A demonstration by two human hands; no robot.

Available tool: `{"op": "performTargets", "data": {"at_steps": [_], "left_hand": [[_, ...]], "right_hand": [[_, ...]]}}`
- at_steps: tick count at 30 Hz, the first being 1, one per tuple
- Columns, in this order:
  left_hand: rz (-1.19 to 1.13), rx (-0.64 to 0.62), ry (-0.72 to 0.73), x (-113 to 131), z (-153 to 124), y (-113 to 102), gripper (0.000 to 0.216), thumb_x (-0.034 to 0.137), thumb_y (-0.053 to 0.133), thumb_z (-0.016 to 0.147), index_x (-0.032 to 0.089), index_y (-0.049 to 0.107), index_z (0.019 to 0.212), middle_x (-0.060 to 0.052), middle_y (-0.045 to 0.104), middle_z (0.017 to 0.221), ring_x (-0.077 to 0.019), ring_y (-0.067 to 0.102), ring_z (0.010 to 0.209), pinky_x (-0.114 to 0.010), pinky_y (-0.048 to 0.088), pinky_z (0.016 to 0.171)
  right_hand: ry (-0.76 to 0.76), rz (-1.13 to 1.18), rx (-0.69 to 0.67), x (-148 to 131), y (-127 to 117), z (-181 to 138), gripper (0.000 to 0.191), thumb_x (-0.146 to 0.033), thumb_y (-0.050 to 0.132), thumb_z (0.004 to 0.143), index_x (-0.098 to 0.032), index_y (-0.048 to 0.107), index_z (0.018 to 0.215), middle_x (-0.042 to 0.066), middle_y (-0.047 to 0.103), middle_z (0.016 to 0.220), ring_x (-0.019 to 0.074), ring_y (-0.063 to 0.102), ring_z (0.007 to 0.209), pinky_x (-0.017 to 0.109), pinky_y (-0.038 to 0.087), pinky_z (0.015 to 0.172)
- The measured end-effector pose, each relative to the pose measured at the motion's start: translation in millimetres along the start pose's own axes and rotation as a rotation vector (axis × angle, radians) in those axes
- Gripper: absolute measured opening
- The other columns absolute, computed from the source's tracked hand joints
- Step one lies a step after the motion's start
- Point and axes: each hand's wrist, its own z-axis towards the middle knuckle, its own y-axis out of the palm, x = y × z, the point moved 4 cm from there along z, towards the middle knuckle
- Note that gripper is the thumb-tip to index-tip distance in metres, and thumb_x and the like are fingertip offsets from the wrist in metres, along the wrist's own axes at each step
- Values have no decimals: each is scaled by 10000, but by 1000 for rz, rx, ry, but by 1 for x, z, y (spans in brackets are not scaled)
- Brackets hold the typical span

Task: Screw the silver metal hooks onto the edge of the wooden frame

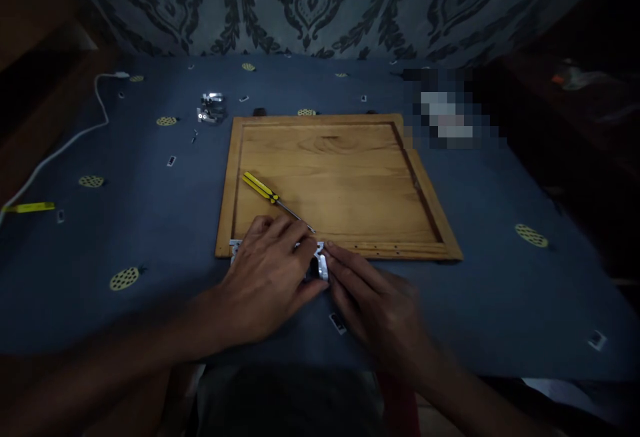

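Across the near rail of a framed wooden panel [330, 177] lies a shiny metal hinge [321, 267], largely covered by my fingers. My left hand [267, 270] is closed over it from above, its thumb along the lower edge. From the other side, the fingertips of my right hand [373, 290] press together against the hinge's right end; whether they also pinch something small is hidden. A screwdriver [263, 190] with a yellow and black handle rests on the panel, its tip close to my left knuckles. Small dark holes dot the near rail right of the hinge.
More metal hinges [211, 109] lie beyond the panel's left side, with small screws [195, 135] beside them. A white cable [75, 137] and a yellow strip [30, 207] are at the far left. Patterned blue cloth [150, 223] covers the surface. A blurred-out object [447, 115] lies at back right.
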Motion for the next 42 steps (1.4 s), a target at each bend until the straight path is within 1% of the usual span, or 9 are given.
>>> {"op": "performTargets", "data": {"at_steps": [3, 8, 14, 19, 26, 31, 35, 39, 42], "left_hand": [[-6, -9, 6, 0, 0, -1, 258, 365, 734, 934, 153, 668, 1065, -54, 672, 1088, -291, 605, 1064, -477, 457, 907], [-17, 10, 11, 0, -1, -2, 257, 344, 742, 926, 152, 659, 1074, -49, 672, 1087, -282, 607, 1049, -458, 453, 881], [-6, 57, 1, -1, -3, 0, 343, 345, 778, 892, 133, 654, 1131, -66, 682, 1110, -290, 597, 1058, -466, 439, 914], [-24, 74, 5, -1, -5, -1, 346, 353, 754, 914, 139, 653, 1167, -64, 688, 1116, -297, 599, 1058, -474, 433, 900], [-34, 68, 0, -1, -4, -1, 329, 335, 771, 903, 143, 671, 1151, -66, 698, 1121, -288, 614, 1048, -458, 438, 886], [-32, 46, 0, -1, -3, -1, 321, 322, 753, 921, 152, 661, 1177, -58, 691, 1139, -272, 611, 1065, -443, 435, 898], [-37, 38, 3, -1, -3, -2, 322, 314, 753, 922, 160, 652, 1187, -51, 687, 1144, -258, 611, 1067, -428, 428, 903], [-36, 22, 6, -1, -2, -3, 318, 311, 738, 933, 165, 644, 1199, -50, 686, 1142, -255, 617, 1053, -422, 428, 898], [-40, 19, 4, -1, -3, -4, 318, 327, 725, 943, 174, 637, 1207, -51, 688, 1153, -260, 619, 1059, -427, 433, 903]], "right_hand": [[-4, 9, -12, 0, 0, 0, 297, -102, 508, 1012, -144, 728, 1206, 134, 772, 1250, 195, 803, 869, 294, 675, 753], [-24, 14, 36, -2, -1, 0, 286, -76, 553, 987, -130, 722, 1211, 151, 777, 1225, 211, 801, 860, 300, 666, 692], [-33, 25, 62, -3, -2, 1, 276, -74, 537, 998, -116, 722, 1199, 153, 784, 1203, 210, 798, 899, 302, 668, 734], [-23, 43, 46, -3, -1, 0, 368, -59, 550, 981, -133, 686, 1315, 141, 765, 1261, 201, 791, 942, 289, 664, 770], [-19, 9, 59, -4, -3, 3, 294, -80, 510, 1009, -96, 743, 1187, 148, 781, 1219, 187, 783, 799, 307, 663, 680], [-19, 8, 65, -5, -4, 5, 299, -82, 491, 1016, -78, 742, 1178, 152, 789, 1195, 194, 791, 823, 301, 653, 681], [17, -10, 67, -4, -3, 5, 331, -96, 436, 1039, -123, 744, 1158, 109, 800, 1183, 166, 792, 805, 274, 645, 679], [40, 68, 169, -2, -7, 2, 248, -74, 538, 998, -109, 703, 1180, 124, 792, 1194, 173, 795, 896, 277, 664, 765], [86, 114, 235, 0, -15, -1, 298, -55, 594, 966, -144, 666, 1241, 106, 788, 1193, 183, 786, 992, 286, 670, 821]]}}
